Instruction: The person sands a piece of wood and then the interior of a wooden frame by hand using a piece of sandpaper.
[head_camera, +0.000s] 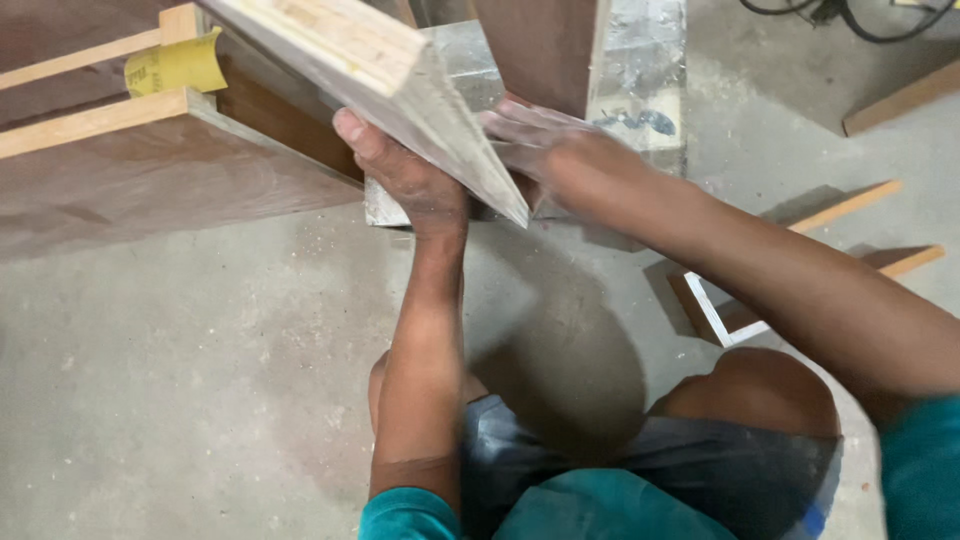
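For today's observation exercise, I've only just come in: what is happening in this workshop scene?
A person crouches on a concrete floor, holding a thick wooden board tilted up in front of them. The left hand supports it from below, thumb on its edge; the right hand lies flat against its far side, blurred. A folded sheet of yellow sandpaper sits on a wooden frame to the left.

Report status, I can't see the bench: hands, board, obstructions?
Left hand grips wooden board from below. Right hand flat beside its edge. Brown panel close behind.
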